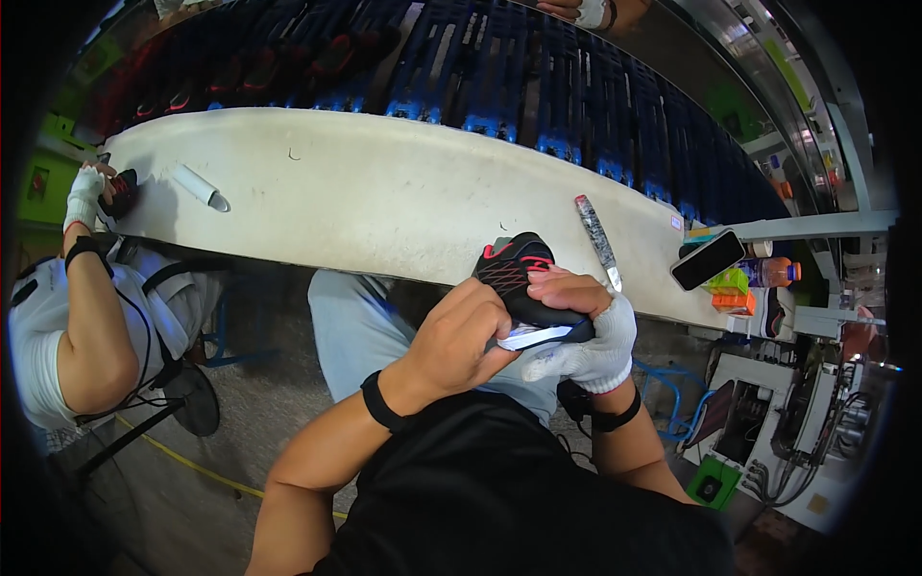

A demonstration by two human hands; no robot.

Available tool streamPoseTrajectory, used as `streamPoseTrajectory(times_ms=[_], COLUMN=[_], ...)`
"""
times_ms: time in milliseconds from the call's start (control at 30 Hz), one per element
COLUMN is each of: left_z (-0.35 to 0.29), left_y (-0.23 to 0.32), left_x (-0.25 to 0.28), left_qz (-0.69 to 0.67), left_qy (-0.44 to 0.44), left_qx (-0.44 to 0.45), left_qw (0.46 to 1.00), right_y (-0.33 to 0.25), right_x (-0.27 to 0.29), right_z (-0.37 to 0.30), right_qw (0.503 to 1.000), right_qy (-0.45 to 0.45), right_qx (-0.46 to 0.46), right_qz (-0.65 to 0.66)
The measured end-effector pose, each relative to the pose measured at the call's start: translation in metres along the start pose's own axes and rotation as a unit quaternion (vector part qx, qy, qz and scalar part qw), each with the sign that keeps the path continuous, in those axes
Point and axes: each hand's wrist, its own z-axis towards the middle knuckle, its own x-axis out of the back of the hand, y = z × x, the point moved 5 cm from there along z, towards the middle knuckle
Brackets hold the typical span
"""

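Note:
A black sneaker with red trim is held tilted at the near edge of the white worktable, its white sole edge turned toward me. My right hand, in a white glove that leaves the fingertips bare, grips the shoe around its near end, thumb on the upper. With curled fingers, my bare left hand pinches at the left end of that white edge. Whether a separate thin piece sits between those fingertips is hidden. Right of the shoe, a tool with a speckled, wrapped handle lies on the tabletop.
A white tube rests on the worktable at left. Behind it runs a blue slatted conveyor carrying dark shoes. A phone, small cartons and a bottle stand right. A co-worker handles another shoe at far left.

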Motion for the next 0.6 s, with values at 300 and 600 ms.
streamPoseTrajectory(times_ms=[300, 600], left_z=[0.011, -0.028], left_y=[-0.010, -0.034], left_x=[0.015, 0.048], left_qz=[-0.001, 0.146], left_qy=[-0.125, -0.087], left_qx=[0.048, 0.070], left_qw=[0.991, 0.983], right_y=[-0.010, 0.008], right_x=[-0.006, -0.013], right_z=[0.011, -0.004], right_qw=[0.992, 0.987], right_qy=[-0.108, 0.012], right_qx=[0.069, 0.064], right_qz=[0.007, 0.146])
